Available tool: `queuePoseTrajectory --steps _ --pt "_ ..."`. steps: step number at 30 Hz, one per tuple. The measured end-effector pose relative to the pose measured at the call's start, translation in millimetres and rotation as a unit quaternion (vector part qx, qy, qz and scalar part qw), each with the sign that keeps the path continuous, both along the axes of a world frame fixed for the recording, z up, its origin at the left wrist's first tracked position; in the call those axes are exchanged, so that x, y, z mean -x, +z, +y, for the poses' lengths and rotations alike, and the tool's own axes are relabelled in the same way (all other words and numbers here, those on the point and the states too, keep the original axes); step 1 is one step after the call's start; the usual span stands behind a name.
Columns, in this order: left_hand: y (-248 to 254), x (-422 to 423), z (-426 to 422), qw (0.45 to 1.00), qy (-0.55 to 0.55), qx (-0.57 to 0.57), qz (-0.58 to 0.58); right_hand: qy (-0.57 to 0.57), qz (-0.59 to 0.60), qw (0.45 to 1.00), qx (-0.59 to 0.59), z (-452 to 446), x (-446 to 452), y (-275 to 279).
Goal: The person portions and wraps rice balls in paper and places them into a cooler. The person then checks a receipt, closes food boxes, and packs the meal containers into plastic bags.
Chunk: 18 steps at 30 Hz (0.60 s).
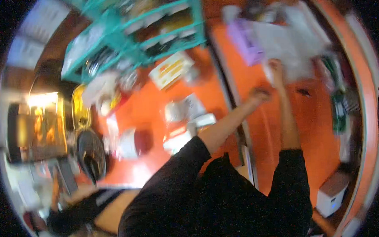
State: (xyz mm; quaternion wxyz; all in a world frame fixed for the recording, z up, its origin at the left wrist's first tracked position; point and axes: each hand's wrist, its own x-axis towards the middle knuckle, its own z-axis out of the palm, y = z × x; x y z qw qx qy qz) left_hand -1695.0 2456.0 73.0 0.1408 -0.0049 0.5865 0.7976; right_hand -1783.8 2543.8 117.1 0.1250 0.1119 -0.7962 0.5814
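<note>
My right hand (275, 67) reaches furthest over the orange counter, at the near edge of a pile of white sheets or bags (280, 42). Its fingers look curled, with a narrow white strip (268, 74) beside them; blur hides what they hold. My left hand (261, 95) is just below and left of it, above the bare orange surface. Motion smears its fingers, so its grip is unclear. A purple box (244, 42) lies left of the white pile. A small dark item (303, 92) sits to the right of my hands.
Teal crates (163, 33) stand at the back left. A yellow-and-white box (171, 70), a white tub (134, 143) and a black pan (90, 154) are on the left. Green packets (338, 113) and a white device (331, 201) line the right. Another person's dark sleeve (74, 216) shows lower left.
</note>
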Motion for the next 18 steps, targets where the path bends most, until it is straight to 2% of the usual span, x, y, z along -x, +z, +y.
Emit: queuePoseTrajectory --steps 1,3,4,5,6,8,9,10,11,12,13,14,15,16,18 --pt "-26.3 -8.1 -10.8 0.994 -0.029 0.057 0.086 0.008 -0.013 0.998 0.053 -2.6 -18.6 6.9" --pt "69.8 -68.7 -66.5 0.986 -0.051 0.158 0.022 0.02 -0.036 0.986 0.162 -6.9 -55.1 22.1" --pt "63.0 -94.1 -98.8 0.987 -0.013 0.162 -0.004 0.007 -0.085 0.973 0.216 -28.2 -80.7 25.9" --pt "56.7 -117.2 -127.1 0.989 -0.025 0.144 0.035 -0.018 -0.133 0.955 0.265 -51.0 -105.6 27.7" --pt "53.4 -141.4 -154.8 0.988 -0.044 0.126 0.079 0.034 -0.169 0.934 0.315 -87.4 -139.7 27.6" --pt "61.8 -199.6 -232.2 0.965 -0.097 0.245 -0.009 -0.002 -0.249 0.91 0.331 -157.7 -198.5 15.3" --pt "64.2 -237.7 -268.0 0.979 -0.052 0.198 -0.014 0.03 -0.272 0.905 0.326 -189.5 -229.1 4.8" --pt "67.3 -267.4 -306.7 0.937 -0.076 0.339 0.027 0.044 -0.349 0.898 0.264 -218.4 -254.1 -33.7" --pt "87.3 -294.7 -335.2 0.93 -0.065 0.354 -0.071 0.078 -0.388 0.857 0.329 -259.1 -290.6 -7.5" --pt "86.3 -325.5 -367.4 0.917 -0.046 0.382 -0.109 0.099 -0.41 0.842 0.335 -283.5 -314.9 -21.8" --pt "76.9 -355.0 -394.9 0.923 0.006 0.353 -0.152 0.12 -0.432 0.827 0.339 -307.9 -339.0 -36.1" --pt "68.5 -376.7 -425.5 0.932 0.031 0.301 -0.198 0.131 -0.375 0.859 0.324 -336.7 -358.2 -42.6" --pt "69.2 -389.2 -448.5 0.921 0.047 0.334 -0.193 0.156 -0.392 0.862 0.281 -352.5 -371.5 -59.8" --pt "65.8 -397.4 -469.3 0.932 0.073 0.294 -0.199 0.15 -0.392 0.864 0.277 -370.2 -383.2 -59.1" --pt "55.9 -398.7 -498.6 0.917 0.077 0.336 -0.2 0.074 -0.335 0.899 0.272 -402.8 -402.9 -59.3"
